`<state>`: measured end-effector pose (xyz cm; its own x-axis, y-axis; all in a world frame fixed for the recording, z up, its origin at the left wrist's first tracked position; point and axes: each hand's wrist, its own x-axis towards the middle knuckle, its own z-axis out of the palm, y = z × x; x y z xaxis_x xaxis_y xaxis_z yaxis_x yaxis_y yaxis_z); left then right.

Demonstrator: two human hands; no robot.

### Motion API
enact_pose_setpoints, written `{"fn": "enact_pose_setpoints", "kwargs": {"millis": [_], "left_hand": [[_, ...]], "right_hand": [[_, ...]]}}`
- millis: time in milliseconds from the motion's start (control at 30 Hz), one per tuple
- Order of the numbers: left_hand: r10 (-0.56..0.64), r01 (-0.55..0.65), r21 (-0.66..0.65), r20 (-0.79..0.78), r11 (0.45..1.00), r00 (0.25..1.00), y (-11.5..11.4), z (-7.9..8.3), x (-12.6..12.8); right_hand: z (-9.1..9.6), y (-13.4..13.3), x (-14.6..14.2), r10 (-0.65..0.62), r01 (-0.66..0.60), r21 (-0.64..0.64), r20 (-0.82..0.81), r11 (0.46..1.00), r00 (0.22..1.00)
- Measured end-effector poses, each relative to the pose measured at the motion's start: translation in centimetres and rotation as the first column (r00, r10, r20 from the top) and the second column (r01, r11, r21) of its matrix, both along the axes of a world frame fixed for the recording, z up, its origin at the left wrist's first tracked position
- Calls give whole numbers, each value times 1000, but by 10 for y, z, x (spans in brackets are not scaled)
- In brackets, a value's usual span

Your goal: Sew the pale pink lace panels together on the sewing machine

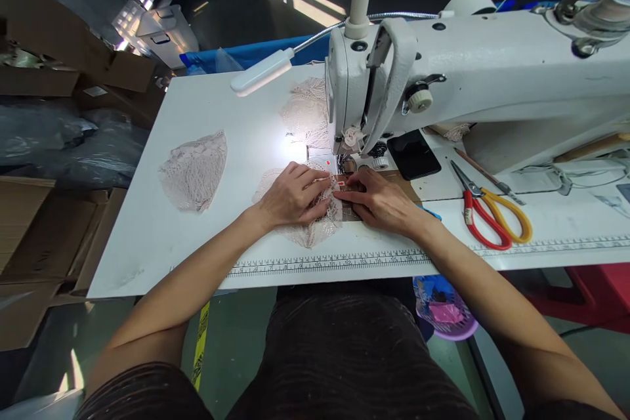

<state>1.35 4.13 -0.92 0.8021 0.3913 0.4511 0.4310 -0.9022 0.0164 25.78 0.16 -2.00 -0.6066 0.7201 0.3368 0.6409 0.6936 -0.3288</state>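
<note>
A pale pink lace piece (pixel 310 231) lies on the white sewing table (pixel 162 236) in front of the white sewing machine (pixel 443 85). My left hand (pixel 293 195) rests flat on the lace, fingers pressed down and pointing toward the needle. My right hand (pixel 378 200) lies just right of it, fingers pinching the lace edge close to the presser foot (pixel 348 164). A small red mark (pixel 329 162) shows on the machine bed near the needle.
Another lace piece (pixel 194 170) lies at the table's left, and more lace (pixel 305 108) is behind the machine head. Red and yellow scissors (pixel 487 210), a pencil-like tool (pixel 485 176) and a dark phone (pixel 413 154) sit to the right. A lamp (pixel 260 71) hangs over the table. Cardboard boxes (pixel 34 236) stand left.
</note>
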Motion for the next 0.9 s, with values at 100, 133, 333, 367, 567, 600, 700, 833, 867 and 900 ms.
{"fn": "enact_pose_setpoints", "kwargs": {"millis": [100, 133, 333, 367, 567, 600, 700, 833, 867, 900], "left_hand": [[69, -66, 36, -100, 997, 993, 1, 0, 2], [78, -74, 35, -125, 997, 989, 0, -1, 2], [102, -101, 13, -186, 995, 977, -2, -3, 2], [102, -103, 7, -191, 995, 976, -2, -3, 2], [99, -104, -12, -197, 995, 975, -1, -5, 2], [98, -103, -16, -200, 995, 975, -1, -5, 2], [99, -107, -25, -216, 994, 971, -1, -4, 2], [125, -142, -54, -244, 988, 962, -6, 0, 4], [136, -158, -73, -248, 985, 959, -7, 2, 5], [145, -173, -93, -251, 981, 957, -8, 3, 6]], "right_hand": [[-1, -1, -1, -8, 8, 11, 0, 1000, 1000], [-1, -1, 0, -10, 10, 12, -1, 1000, 1000], [-1, -1, 0, -19, 19, -9, 0, 1000, 1000], [-2, -1, 0, -22, 22, -11, 1, 1000, 1000], [-3, -2, 0, -24, 25, -12, 5, 1000, 1000], [-3, -2, 0, -25, 25, -12, 6, 1000, 1000], [-2, -2, 0, -26, 27, -10, 12, 1000, 1000], [1, -2, 0, -21, 20, 8, 41, 1000, 999], [1, -3, -1, -21, 21, 12, 52, 1000, 998], [2, -3, -1, -23, 22, 15, 61, 1000, 998]]}}
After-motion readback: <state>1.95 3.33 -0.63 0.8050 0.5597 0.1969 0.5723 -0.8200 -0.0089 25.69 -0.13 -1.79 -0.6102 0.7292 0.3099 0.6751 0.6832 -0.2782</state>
